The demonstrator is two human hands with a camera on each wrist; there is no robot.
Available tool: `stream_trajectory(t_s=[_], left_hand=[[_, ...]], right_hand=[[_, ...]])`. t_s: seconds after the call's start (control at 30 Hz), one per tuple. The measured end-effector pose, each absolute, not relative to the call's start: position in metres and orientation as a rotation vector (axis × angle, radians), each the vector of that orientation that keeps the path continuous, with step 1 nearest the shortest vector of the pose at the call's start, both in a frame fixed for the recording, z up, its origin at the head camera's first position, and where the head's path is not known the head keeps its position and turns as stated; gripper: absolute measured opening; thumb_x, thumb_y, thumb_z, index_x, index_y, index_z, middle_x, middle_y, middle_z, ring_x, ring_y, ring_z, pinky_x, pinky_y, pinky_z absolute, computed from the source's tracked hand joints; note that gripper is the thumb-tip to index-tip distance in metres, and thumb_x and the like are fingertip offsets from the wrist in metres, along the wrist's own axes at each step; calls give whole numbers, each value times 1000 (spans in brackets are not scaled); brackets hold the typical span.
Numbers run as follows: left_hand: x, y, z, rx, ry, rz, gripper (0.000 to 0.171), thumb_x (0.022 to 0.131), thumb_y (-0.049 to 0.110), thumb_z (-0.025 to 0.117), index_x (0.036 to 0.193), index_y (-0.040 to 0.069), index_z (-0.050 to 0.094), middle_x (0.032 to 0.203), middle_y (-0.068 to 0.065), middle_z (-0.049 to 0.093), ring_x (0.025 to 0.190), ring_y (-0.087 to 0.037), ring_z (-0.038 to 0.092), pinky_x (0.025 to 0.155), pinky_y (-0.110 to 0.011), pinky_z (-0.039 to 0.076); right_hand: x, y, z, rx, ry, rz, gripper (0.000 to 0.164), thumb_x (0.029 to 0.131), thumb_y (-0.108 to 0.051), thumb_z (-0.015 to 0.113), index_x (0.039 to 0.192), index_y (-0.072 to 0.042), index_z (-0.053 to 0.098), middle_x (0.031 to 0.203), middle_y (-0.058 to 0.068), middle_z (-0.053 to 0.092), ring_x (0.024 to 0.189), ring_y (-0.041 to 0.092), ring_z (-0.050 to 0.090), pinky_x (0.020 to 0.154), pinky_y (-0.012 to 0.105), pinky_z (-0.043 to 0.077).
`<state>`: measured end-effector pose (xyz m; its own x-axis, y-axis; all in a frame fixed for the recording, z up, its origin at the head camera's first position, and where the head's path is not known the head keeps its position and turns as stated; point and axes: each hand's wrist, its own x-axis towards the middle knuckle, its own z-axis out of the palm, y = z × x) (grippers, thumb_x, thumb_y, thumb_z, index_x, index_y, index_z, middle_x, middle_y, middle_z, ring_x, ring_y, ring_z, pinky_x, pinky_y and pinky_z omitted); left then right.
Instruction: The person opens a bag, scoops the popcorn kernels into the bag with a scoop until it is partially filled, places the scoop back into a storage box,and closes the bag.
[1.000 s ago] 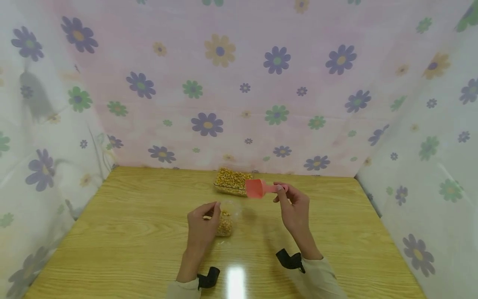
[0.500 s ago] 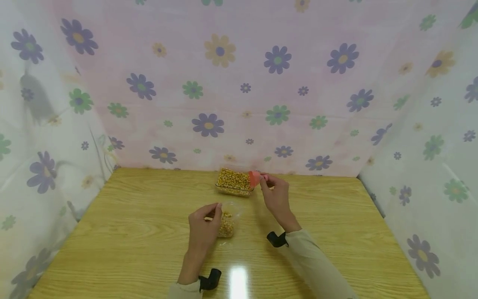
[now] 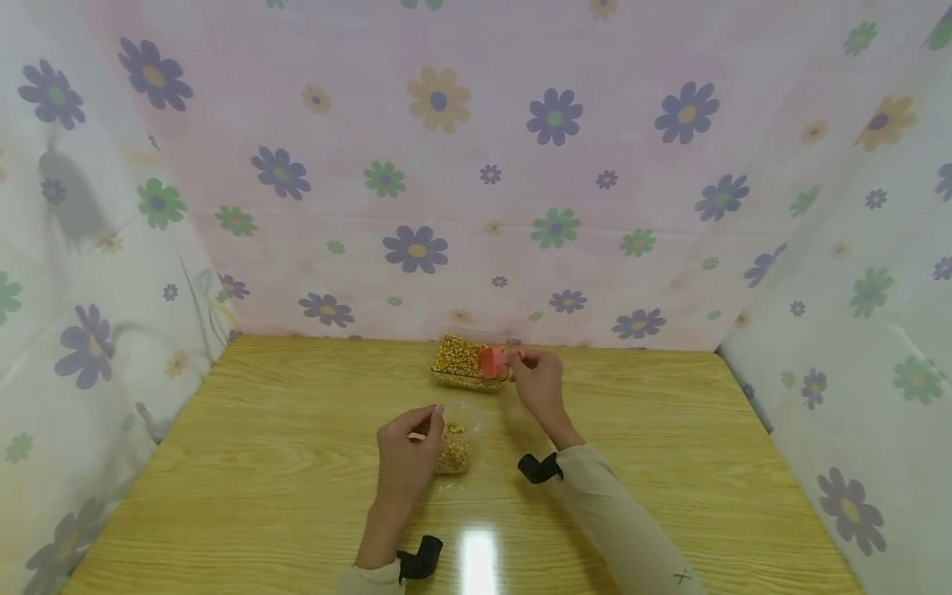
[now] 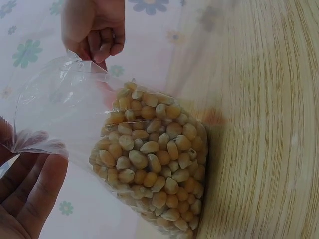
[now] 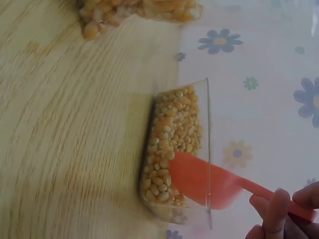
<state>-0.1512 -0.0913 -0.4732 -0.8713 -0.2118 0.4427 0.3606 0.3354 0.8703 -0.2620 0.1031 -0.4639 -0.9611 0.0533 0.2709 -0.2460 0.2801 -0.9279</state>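
Note:
My left hand point(image 3: 407, 454) pinches the open mouth of a clear plastic bag point(image 4: 65, 94), which stands on the table part-filled with corn kernels point(image 4: 154, 159). My right hand point(image 3: 539, 384) grips the handle of a pink scoop point(image 5: 204, 179). The scoop's bowl dips over the rim of a clear rectangular container point(image 5: 210, 129) and its front edge is in among the corn kernels point(image 5: 174, 124) there. In the head view the left hand covers part of the bag's left side.
The container stands at the back of the wooden table point(image 3: 283, 446), close to the flowered cloth backdrop point(image 3: 476, 207). Cloth walls also rise at the left and right. A black wrist mount point(image 3: 421, 558) sits on the left wrist, another mount point(image 3: 539, 468) on the right.
My right hand has moved left and away from me, bringing the scoop from in front of the container into its corn. The left hand has kept its hold on the bag.

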Motion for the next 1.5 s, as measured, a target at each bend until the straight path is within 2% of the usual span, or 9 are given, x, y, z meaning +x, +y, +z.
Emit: stream_trajectory(t_s=[0.1, 0.17, 0.27, 0.47, 0.6, 0.83, 1.23, 1.33, 1.5], left_hand=[[-151, -91, -474, -131, -2127, -1551, 13, 97, 8, 68, 99, 4, 81, 78, -14, 74, 67, -12, 69, 54, -22, 55], [-151, -91, -474, -139, -2127, -1541, 13, 97, 8, 68, 98, 4, 81, 79, -15, 74, 68, -13, 69, 54, -22, 55], [-151, -91, -474, -152, -2119, -1534, 13, 97, 8, 68, 98, 3, 80, 79, -15, 74, 68, -15, 69, 54, -21, 55], [-151, -90, -474, -153, -2105, -1544, 13, 97, 5, 68, 97, 4, 81, 78, -14, 74, 68, -19, 70, 54, -18, 53], [-151, -88, -475, -155, -2084, -1565, 11, 95, 3, 69, 97, 1, 80, 78, -15, 74, 67, -25, 70, 53, -17, 52], [-150, -87, -476, -165, -2082, -1570, 13, 97, 4, 68, 98, 0, 80, 78, -15, 74, 66, -24, 70, 53, -17, 53], [-147, -87, -474, -141, -2102, -1578, 15, 98, 7, 67, 98, 1, 80, 79, -13, 75, 68, -21, 70, 54, -18, 53], [-148, -87, -475, -133, -2117, -1572, 15, 98, 8, 67, 99, 1, 80, 80, -13, 75, 68, -20, 70, 54, -19, 54], [-148, -87, -476, -123, -2138, -1558, 15, 98, 8, 68, 100, 1, 80, 80, -13, 75, 69, -16, 69, 55, -20, 55]], right_hand=[[-266, 107, -468, 29, -2271, 1908, 24, 101, -6, 60, 96, 11, 75, 95, 30, 74, 60, 26, 68, 58, 33, 55], [-267, 110, -471, -83, -2252, 2031, 25, 102, -8, 59, 103, 10, 75, 96, 28, 74, 65, 28, 70, 69, 41, 60], [-269, 112, -475, -237, -2205, 2227, 28, 103, -12, 58, 113, 10, 72, 94, 20, 75, 67, 20, 70, 83, 44, 60], [-269, 114, -483, -441, -2021, 2548, 32, 103, -16, 58, 123, 8, 68, 80, 2, 74, 70, 9, 66, 76, 31, 57], [-267, 114, -484, -504, -1903, 2634, 31, 103, -14, 58, 123, 8, 65, 74, -2, 72, 68, 9, 65, 70, 26, 55], [-261, 116, -485, -615, -1734, 2733, 22, 105, -15, 56, 115, 2, 65, 73, -2, 68, 69, 9, 60, 69, 25, 52], [-251, 117, -497, -597, -1359, 2914, 22, 108, -14, 50, 123, 1, 57, 88, 2, 75, 68, 8, 54, 69, 25, 47], [-249, 118, -498, -540, -1242, 2999, 18, 110, -15, 46, 119, -3, 55, 97, 6, 77, 67, 8, 53, 70, 25, 45], [-246, 120, -496, -492, -1072, 3108, 16, 110, -17, 44, 109, -7, 57, 99, 9, 77, 64, 8, 53, 71, 26, 45]])
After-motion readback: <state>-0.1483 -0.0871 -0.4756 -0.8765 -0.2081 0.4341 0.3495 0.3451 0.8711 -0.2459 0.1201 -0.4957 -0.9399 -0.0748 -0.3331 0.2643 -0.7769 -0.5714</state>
